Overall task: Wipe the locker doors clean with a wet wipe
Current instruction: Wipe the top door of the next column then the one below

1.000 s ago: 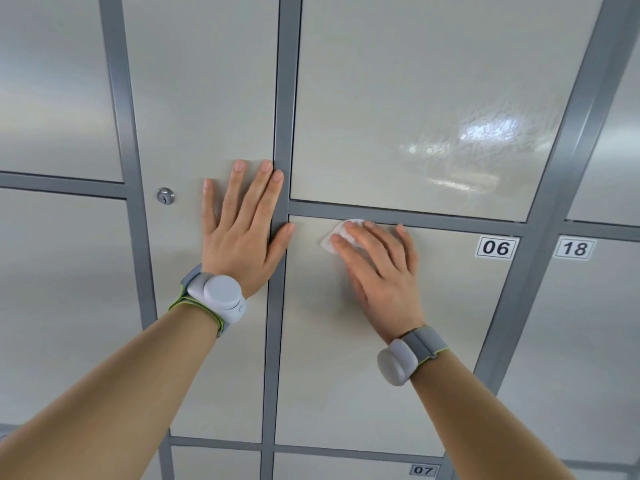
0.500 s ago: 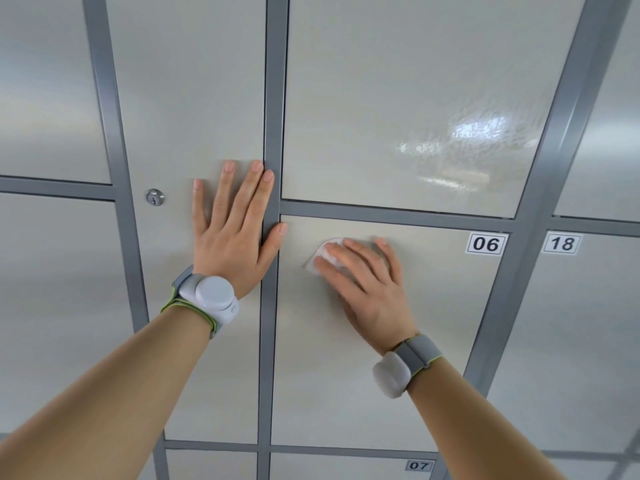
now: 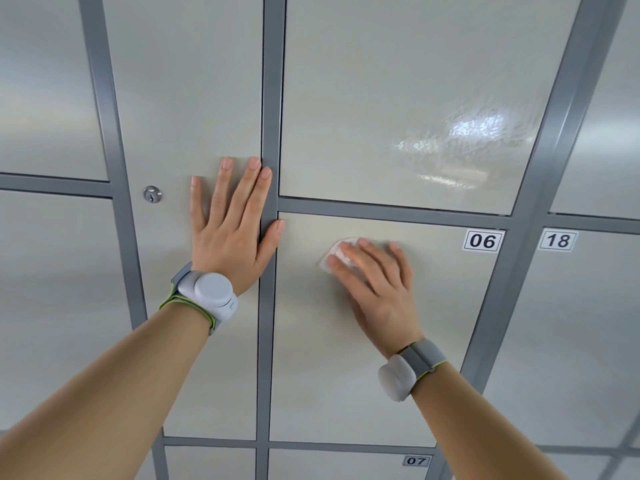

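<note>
While left hand (image 3: 230, 233) lies flat, right hand (image 3: 375, 282) presses wipe (image 3: 336, 248).

Grey frame bars (image 3: 270, 98), label 06 (image 3: 482, 240), round keyhole (image 3: 152, 194)

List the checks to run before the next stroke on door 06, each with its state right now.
1. The wet wipe is pinned flat under the right hand on door 06: ok.
2. The left hand lies flat on the neighbouring door, apart from the wipe: ok.
3. The thumb of that hand is off door 06: not ok, its tip crosses the frame to that door's edge.
4. The door above shows wet streaks: ok.
5. All of door 06 is covered: cannot tell, no streaks show.
6. The wipe is moist enough: cannot tell.
</note>
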`<action>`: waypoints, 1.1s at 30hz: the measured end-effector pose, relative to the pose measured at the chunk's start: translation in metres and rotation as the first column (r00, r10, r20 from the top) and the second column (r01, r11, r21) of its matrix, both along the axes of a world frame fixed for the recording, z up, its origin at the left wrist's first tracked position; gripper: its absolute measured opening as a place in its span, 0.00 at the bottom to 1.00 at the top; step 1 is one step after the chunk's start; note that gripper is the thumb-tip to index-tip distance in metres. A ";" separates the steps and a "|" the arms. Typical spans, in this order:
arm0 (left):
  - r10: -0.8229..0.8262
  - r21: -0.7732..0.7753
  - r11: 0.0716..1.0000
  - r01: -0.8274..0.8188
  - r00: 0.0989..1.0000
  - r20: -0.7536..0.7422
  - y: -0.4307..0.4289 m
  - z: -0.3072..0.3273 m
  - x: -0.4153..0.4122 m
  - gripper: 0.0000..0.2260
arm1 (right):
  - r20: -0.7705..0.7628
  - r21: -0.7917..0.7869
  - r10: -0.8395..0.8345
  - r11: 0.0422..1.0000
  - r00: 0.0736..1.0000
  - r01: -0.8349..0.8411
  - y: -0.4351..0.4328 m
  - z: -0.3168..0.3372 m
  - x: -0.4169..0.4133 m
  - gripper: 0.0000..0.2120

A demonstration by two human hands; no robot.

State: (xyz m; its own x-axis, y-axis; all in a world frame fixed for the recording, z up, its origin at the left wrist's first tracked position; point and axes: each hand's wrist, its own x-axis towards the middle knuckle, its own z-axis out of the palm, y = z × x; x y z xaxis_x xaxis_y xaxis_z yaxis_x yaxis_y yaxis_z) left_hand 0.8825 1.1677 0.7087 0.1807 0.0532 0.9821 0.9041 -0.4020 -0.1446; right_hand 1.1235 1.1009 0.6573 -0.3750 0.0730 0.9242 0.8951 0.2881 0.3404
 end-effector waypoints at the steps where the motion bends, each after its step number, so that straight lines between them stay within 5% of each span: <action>1: 0.000 -0.002 1.000 0.000 1.000 -0.001 0.000 0.000 0.000 0.26 | 0.050 -0.014 -0.004 1.000 0.999 0.005 -0.001 -0.005 0.001 0.21; 7: -0.010 -0.017 1.000 0.010 1.000 -0.007 -0.001 0.000 -0.001 0.27 | 0.136 -0.026 -0.042 0.999 0.990 0.046 -0.004 -0.003 0.010 0.18; 13: -0.008 -0.014 1.000 0.008 1.000 -0.003 -0.001 0.000 -0.001 0.26 | -0.136 0.045 -0.054 0.997 0.989 0.061 -0.006 0.025 0.023 0.20; 19: -0.004 -0.010 1.000 0.004 1.000 -0.002 -0.001 -0.001 -0.001 0.26 | -0.183 0.053 -0.022 0.998 0.983 0.033 -0.005 0.019 0.019 0.20; 23: -0.011 -0.011 1.000 0.011 1.000 0.001 -0.002 0.000 0.000 0.26 | -0.109 0.040 -0.012 0.999 0.994 0.016 -0.004 0.008 0.017 0.27; 33: -0.139 -0.089 0.985 0.148 0.985 0.103 -0.019 0.003 0.015 0.26 | 0.077 -0.006 -0.026 1.000 0.997 0.026 -0.010 -0.004 0.021 0.23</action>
